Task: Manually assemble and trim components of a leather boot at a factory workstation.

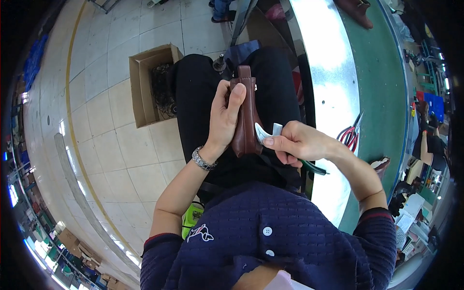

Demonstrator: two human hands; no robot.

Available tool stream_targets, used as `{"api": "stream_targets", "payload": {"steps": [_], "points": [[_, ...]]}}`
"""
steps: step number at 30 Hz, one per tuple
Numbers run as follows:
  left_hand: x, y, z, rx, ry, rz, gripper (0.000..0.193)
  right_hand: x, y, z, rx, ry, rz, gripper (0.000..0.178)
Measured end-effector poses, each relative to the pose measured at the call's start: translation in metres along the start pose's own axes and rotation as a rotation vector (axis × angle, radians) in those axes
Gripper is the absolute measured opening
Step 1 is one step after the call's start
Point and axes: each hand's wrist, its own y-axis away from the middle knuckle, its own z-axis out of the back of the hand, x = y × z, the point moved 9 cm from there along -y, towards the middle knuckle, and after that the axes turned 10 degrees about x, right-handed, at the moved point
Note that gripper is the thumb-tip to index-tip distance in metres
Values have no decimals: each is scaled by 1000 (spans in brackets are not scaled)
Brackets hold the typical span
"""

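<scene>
The left hand point(224, 116) grips a long, brown leather shoe-like piece point(248, 128) from its left side, the thumb pressed along its upper face and the other fingers wrapped behind. The piece lies lengthwise over the person's lap, between the thighs, a narrow leather tab point(244, 72) at its far end.

The right hand point(302, 142) is clenched around a slim, dark green-handled tool point(314, 167), whose end sticks out below the fingers. From the thumb side of that fist, a curved, pale, pointed piece point(261, 134) reaches just beside the leather's right edge; the fingers cover the middle, so it is hard to say whether it belongs to the same tool.

A silver metal-link wristband point(204, 159) circles the left wrist. Beneath both hands are black trousers point(195, 92), and nearer the body a navy quilted shirt point(241, 222) with white buttons.

To the left, a brown cardboard box point(138, 92) stands on pale floor tiles, dark tangled material inside. To the right runs a shiny metal ledge point(333, 63), then a flat green work surface point(379, 92). Red-handled metal tools point(348, 137) lie beyond the right wrist, and a brown leather shoe part point(358, 12) rests farther up the green surface.
</scene>
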Motion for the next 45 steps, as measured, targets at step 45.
{"api": "stream_targets", "payload": {"steps": [45], "points": [[87, -13, 16, 6, 217, 581, 90, -114, 109, 120, -1175, 695, -368, 25]]}}
